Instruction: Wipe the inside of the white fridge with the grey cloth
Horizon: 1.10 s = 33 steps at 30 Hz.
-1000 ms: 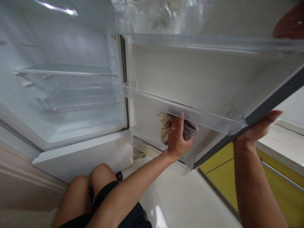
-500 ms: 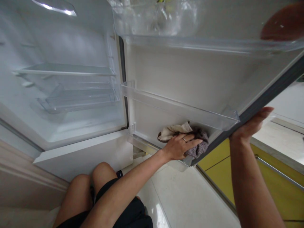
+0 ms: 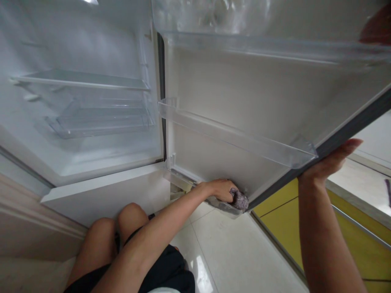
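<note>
My left hand (image 3: 222, 189) is closed around a bunched grey-purple cloth (image 3: 240, 200) inside the clear bottom bin (image 3: 224, 207) of the open fridge door. The cloth is pressed into the bin's outer corner, and part of it is hidden by my fingers. My right hand (image 3: 326, 165) rests against the outer edge of the fridge door (image 3: 281, 185), its visible fingers stretched out and the rest partly hidden by the door. A clear middle door shelf (image 3: 241, 140) runs just above my left hand.
To the left is the fridge interior with a glass shelf (image 3: 82, 78) and a clear drawer (image 3: 100, 120). A white lower drawer front (image 3: 113, 195) sits by my knees. Yellow cabinets (image 3: 277, 207) and a counter (image 3: 357, 179) stand behind the door at right. An upper door bin (image 3: 244, 42) holds items.
My left hand has moved down with the cloth from the door's inner panel into the bottom bin. The cloth's pale part has gone from sight. My right hand stays at the door edge.
</note>
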Motion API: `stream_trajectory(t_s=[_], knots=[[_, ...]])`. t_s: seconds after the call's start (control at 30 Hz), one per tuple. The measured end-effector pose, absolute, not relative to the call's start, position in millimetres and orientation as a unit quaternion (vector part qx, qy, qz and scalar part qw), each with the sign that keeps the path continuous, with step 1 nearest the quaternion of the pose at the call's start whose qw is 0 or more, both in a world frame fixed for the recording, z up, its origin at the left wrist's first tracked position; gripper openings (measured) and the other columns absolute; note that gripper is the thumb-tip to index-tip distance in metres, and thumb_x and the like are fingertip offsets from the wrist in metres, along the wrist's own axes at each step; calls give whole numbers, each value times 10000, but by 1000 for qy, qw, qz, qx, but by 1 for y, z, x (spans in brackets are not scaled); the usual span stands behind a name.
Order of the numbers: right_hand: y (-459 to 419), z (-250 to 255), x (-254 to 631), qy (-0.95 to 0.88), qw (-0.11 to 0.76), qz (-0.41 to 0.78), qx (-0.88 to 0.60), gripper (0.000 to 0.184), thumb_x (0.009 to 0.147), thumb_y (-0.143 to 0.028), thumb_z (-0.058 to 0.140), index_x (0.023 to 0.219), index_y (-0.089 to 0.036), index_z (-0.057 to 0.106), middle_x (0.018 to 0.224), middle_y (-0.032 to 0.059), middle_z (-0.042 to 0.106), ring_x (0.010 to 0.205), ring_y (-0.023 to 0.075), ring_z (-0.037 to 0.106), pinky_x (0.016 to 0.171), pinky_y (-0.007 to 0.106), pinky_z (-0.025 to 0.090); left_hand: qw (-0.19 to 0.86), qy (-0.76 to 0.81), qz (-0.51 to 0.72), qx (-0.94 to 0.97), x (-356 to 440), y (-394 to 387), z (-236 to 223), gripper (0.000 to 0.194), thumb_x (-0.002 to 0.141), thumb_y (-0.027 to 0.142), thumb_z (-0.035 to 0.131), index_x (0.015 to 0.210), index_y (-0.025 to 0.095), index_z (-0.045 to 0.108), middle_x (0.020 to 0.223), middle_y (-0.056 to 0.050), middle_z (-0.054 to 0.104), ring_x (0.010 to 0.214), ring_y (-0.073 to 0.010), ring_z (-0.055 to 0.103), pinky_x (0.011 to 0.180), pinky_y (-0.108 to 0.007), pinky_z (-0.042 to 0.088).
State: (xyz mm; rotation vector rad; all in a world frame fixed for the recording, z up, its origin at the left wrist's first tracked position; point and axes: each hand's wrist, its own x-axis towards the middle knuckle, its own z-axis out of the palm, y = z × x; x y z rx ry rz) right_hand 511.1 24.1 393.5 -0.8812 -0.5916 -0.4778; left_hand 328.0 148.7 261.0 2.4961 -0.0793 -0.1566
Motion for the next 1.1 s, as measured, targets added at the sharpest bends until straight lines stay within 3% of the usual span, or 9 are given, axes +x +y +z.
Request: stream_trajectory(t_s=[0.17, 0.5, 0.7, 0.83, 1.1], knots=[[26, 394, 513, -289, 836, -220, -410, 565, 931, -681, 426, 873, -177, 675, 823, 16, 698, 826, 187, 683, 1039, 403, 542, 296, -1, -114, 948, 324, 158, 259, 172, 711, 243, 592, 765, 169, 737, 729, -51, 721, 706, -182, 645, 577, -269, 422], [26, 394, 523, -252, 840, -231, -420, 600, 925, -737, 376, 799, -214, 642, 784, 25, 652, 874, 210, 685, 1042, 445, 563, 182, 160, -122, 963, 256, 245, 271, 332, 718, 172, 585, 979, 163, 789, 1021, -175, 798, 887, -289, 733, 773, -378, 564], [23, 392, 523, -259, 818, -235, -457, 645, 932, -746, 326, 918, -202, 671, 964, 57, 702, 1052, 235, 679, 1196, 498, 443, 131, 217, -120, 960, 237, 267, 274, 391, 759, 138, 581, 1102, 144, 766, 1174, -221, 764, 1050, -333, 733, 886, -417, 579], [21, 390, 523, -264, 813, -231, -465, 660, 946, -722, 328, 1010, -169, 683, 1019, 61, 710, 1097, 230, 675, 1245, 475, 385, 110, 237, -106, 960, 235, 258, 278, 423, 773, 139, 598, 1168, 193, 739, 1217, -184, 757, 1112, -322, 720, 913, -404, 579], [21, 394, 522, -286, 809, -226, -461, 646, 976, -676, 301, 1011, -170, 702, 1111, 73, 705, 1234, 211, 627, 1234, 433, 404, 95, 265, -35, 959, 225, 257, 274, 445, 799, 141, 547, 1207, 199, 715, 1239, -165, 749, 1168, -315, 698, 957, -396, 558]])
